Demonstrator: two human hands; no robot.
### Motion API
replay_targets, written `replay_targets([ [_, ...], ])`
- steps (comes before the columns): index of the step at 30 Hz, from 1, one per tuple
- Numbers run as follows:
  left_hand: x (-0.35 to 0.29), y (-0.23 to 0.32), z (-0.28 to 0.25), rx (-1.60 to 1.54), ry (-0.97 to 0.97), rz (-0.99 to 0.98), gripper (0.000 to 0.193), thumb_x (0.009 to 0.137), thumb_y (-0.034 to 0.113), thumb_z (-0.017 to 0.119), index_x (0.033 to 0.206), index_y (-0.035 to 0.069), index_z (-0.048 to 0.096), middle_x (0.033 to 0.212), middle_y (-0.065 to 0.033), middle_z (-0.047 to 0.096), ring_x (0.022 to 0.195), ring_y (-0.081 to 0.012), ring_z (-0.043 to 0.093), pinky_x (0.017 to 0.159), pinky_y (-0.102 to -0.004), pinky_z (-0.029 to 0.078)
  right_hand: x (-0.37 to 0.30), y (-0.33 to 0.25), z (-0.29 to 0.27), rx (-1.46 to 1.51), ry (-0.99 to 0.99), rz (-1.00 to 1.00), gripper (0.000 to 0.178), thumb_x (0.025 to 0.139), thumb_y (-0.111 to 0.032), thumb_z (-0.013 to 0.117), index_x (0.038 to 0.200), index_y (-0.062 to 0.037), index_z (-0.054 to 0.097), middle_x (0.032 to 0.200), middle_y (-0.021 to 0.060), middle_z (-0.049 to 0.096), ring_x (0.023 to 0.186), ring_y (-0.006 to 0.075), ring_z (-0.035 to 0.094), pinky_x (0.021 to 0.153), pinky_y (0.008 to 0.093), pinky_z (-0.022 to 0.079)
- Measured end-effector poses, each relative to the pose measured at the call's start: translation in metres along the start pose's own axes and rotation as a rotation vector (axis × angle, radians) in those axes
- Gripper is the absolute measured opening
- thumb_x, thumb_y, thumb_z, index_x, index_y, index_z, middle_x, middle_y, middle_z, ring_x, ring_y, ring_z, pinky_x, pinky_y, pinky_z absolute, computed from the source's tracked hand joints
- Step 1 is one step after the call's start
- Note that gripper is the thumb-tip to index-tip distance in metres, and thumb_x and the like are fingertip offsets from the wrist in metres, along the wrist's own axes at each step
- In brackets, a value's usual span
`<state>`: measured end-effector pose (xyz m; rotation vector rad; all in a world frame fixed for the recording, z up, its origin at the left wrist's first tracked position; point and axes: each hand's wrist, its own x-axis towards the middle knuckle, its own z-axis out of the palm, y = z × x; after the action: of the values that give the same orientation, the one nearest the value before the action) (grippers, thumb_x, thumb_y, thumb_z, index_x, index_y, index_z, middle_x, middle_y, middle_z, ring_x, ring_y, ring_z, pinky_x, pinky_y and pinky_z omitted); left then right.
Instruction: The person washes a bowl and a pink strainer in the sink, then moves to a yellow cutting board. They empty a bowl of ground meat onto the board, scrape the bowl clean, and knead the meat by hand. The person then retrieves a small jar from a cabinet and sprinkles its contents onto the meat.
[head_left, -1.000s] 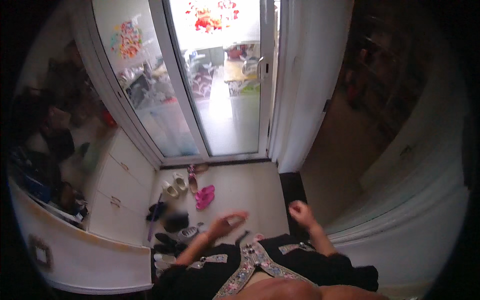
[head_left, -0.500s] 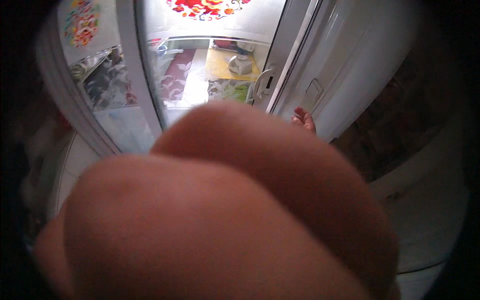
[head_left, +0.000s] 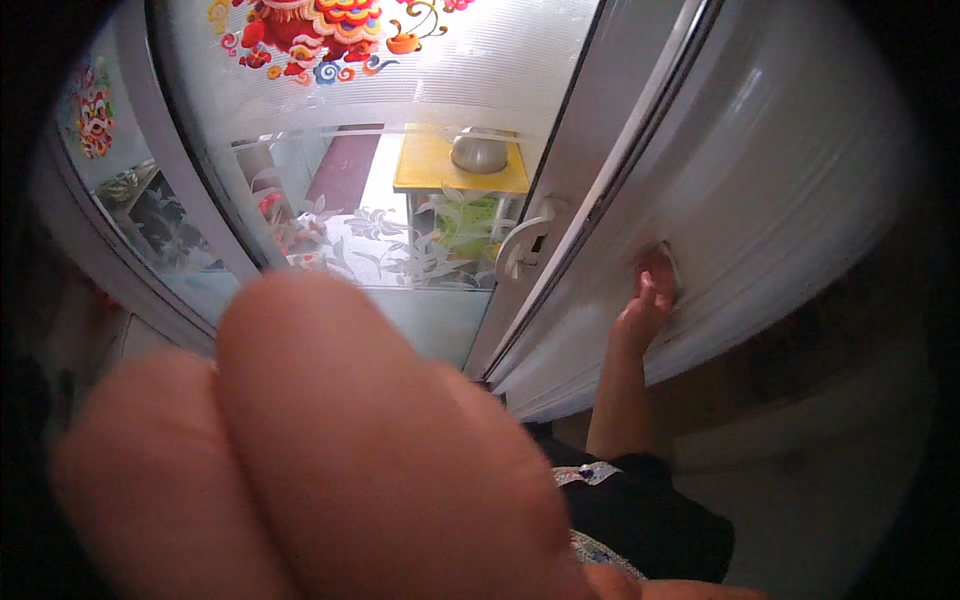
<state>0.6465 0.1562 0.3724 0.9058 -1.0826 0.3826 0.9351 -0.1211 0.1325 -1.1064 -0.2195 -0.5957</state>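
White panel [head_left: 760,190] at 2 o'clock, right hand [head_left: 645,312] raised at 3 because the plate [head_left: 675,275] sits there; left hand [head_left: 320,440] looms at 7, blurred by closeness; can't tell either's finger state.

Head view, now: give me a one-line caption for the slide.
Left hand blurred large before the camera; right hand at the white wall beside a glass door.

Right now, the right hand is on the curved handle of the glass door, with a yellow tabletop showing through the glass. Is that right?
Not quite: the head view shows the right hand at a small fitting on the white panel to the right of the glass door, not on the curved handle. The yellow tabletop does show through the glass.
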Motion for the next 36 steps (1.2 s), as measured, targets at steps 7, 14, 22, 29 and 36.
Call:
replay_targets([
  [7,0.027,-0.031,-0.008,0.052,0.151,0.082,0.017,0.087,-0.014,0.066,0.082,0.002,0.067,0.086,-0.0107,0.062,0.095,-0.0152,0.064,0.084,-0.0359,0.057,0.006,0.013,0.024,-0.129,0.063,-0.203,0.051,0.094,-0.005,0.056,0.142,0.0038,0.044,0.136,0.0152,0.055,0.126,0.0245,0.053,0.111,0.0389,0.04],
  [14,0.04,-0.026,-0.062,0.11,-0.002,0.31,0.019,0.087,-0.006,0.071,0.075,0.007,0.066,0.091,-0.0064,0.061,0.09,-0.0142,0.061,0.08,-0.03,0.054,-0.035,0.09,0.065,-0.231,-0.607,0.148,0.06,0.086,-0.006,0.069,0.141,0.0006,0.045,0.134,0.012,0.054,0.124,0.0223,0.052,0.107,0.0369,0.04],
  [22,0.005,-0.125,-0.153,1.01,-0.168,-0.032,0.029,0.086,0.021,0.074,0.112,0.009,0.067,0.121,-0.0097,0.066,0.113,-0.029,0.058,0.097,-0.0411,0.046,-0.074,0.104,0.095,-0.432,-0.946,-0.073,0.106,0.082,-0.013,0.075,0.158,0.0039,0.003,0.162,0.0268,0.018,0.152,0.0375,0.02,0.124,0.0438,0.015],
  [29,-0.037,-0.265,-0.212,1.606,-0.146,-0.208,0.051,0.08,0.017,0.077,0.126,0.01,0.058,0.119,-0.0099,0.063,0.114,-0.0306,0.059,0.1,-0.0434,0.047,-0.047,0.117,0.108,-0.651,-1.462,0.03,0.085,0.086,-0.033,0.072,0.151,0.0038,0.031,0.156,0.0313,0.024,0.149,0.0432,0.022,0.123,0.0458,0.019],
  [36,-0.071,-0.282,-0.262,1.673,-0.142,-0.061,0.058,0.076,0.006,0.071,0.13,0.008,0.053,0.083,-0.0072,0.065,0.076,-0.0282,0.065,0.073,-0.0424,0.048,-0.062,0.134,0.115,-0.43,-1.362,-0.181,0.092,0.082,-0.025,0.078,0.151,0.0067,0.027,0.147,0.0358,0.039,0.138,0.0475,0.04,0.118,0.0456,0.031],
])
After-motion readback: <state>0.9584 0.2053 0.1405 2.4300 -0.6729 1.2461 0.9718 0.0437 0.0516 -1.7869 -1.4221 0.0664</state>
